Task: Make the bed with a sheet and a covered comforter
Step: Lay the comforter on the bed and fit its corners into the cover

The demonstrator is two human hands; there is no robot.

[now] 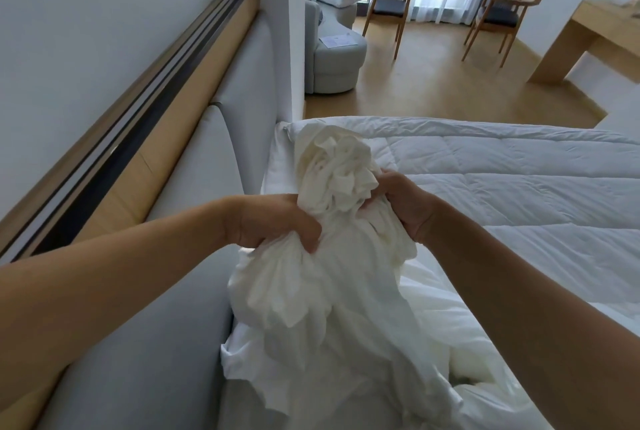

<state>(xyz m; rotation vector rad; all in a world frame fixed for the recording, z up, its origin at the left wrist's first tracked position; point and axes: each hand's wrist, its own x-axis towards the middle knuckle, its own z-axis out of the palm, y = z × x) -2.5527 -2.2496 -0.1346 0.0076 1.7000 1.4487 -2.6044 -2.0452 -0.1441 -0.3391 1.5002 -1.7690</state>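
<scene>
A bunched white comforter cover [332, 291] is gathered into thick folds above the head end of the bed. My left hand [273, 225] grips the gathered cloth from the left, fingers curled into it. My right hand [405, 204] grips the same bunch from the right. A white quilted comforter [502, 187] lies spread flat over the bed to the right and beyond the hands. The cover's lower part drapes down toward me over the comforter.
A grey padded headboard [214, 159] with a wooden rail runs along the left wall. Beyond the bed are a wooden floor, a grey sofa [336, 55] with a pillow, two wooden chairs [388, 6] and a wooden desk [595, 34] at the right.
</scene>
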